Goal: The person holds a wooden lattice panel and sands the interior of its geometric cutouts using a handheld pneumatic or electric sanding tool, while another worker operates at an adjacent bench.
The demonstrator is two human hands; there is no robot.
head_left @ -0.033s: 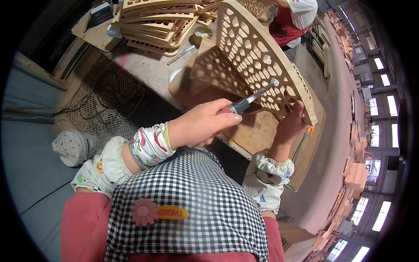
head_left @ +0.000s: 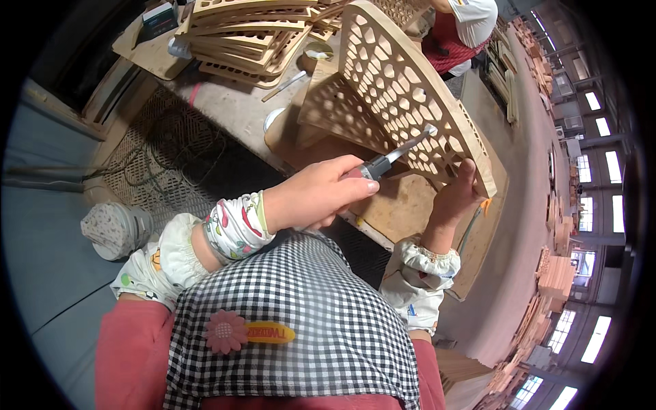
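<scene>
My left hand (head_left: 318, 191) is closed round the dark-and-red handle of a slim hand tool (head_left: 408, 145) with a flat metal shaft. The tool's pale tip lies at one of the openings in a curved wooden panel (head_left: 417, 85), which is cut through with many rounded holes. My right hand (head_left: 452, 201) grips the panel's near right end, thumb up against its face and the other fingers mostly hidden. Upright and tilted, the panel meets a second perforated wooden piece (head_left: 342, 113) behind the tool. Below them is a worn wooden board (head_left: 403, 205).
Stacked perforated wooden frames (head_left: 239, 41) lie at the far left of the worktable (head_left: 229, 113). Near them are a brush-like tool (head_left: 283, 87) and a round container (head_left: 318, 53). A co-worker (head_left: 461, 34) is beyond the panel. Cables (head_left: 147, 160) lie over black matting at left.
</scene>
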